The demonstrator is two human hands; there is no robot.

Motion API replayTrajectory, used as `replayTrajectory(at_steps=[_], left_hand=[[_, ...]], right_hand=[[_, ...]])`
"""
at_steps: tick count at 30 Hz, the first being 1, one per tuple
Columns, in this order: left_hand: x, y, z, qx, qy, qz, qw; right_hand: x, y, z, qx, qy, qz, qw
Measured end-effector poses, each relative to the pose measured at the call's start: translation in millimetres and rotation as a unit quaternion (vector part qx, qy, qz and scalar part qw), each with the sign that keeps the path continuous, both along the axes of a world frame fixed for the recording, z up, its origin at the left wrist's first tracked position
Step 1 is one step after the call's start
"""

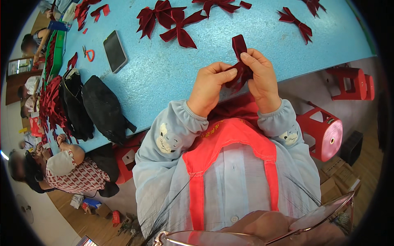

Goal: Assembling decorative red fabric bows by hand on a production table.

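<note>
Between my two hands is a dark red velvet ribbon bow, held just over the table's near edge. My left hand pinches its lower left part between thumb and fingers. With thumb and forefinger, my right hand grips it near the middle, while one strip stands up above the fingers. Part of the ribbon is hidden behind the hands. Beyond them on the blue table lie several bows of the same velvet, among them one bow straight ahead and another bow to the right.
A phone and orange-handled snips lie to the left, near black pouches. Red ribbon pieces heap along the far left side. A co-worker sits there. Red stools stand at the right, below the table's edge.
</note>
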State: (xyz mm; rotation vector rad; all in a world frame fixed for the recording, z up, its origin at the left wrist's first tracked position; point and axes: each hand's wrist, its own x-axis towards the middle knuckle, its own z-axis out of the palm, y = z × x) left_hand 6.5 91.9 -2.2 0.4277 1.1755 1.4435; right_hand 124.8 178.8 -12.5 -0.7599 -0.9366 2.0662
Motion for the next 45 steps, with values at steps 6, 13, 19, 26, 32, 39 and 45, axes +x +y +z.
replayTrajectory(at_steps=[6, 13, 19, 26, 32, 39, 45], left_hand=[[-1, -2, 6, -0.007, -0.098, 0.043, 0.994], [-27, 0, 19, -0.007, -0.104, 0.0, 0.995], [-25, 2, 13, -0.018, -0.035, 0.018, 0.999], [-21, 2, 12, 0.02, -0.011, 0.034, 0.999], [-16, -2, 7, 0.034, 0.035, 0.047, 0.998], [-23, -49, 12, -0.031, 0.399, 0.117, 0.909], [-22, -67, -6, 0.118, 0.694, 0.003, 0.71]], right_hand=[[3, 14, 11, 0.016, -0.052, 0.09, 0.994], [15, 25, 24, 0.176, -0.141, 0.152, 0.962], [11, 24, 27, 0.181, -0.109, 0.119, 0.97], [14, 29, 11, 0.073, -0.116, 0.049, 0.989], [11, 29, -2, 0.035, -0.075, 0.036, 0.996], [38, 46, 4, 0.322, -0.274, -0.047, 0.905], [52, 25, -12, 0.48, -0.289, -0.051, 0.827]])
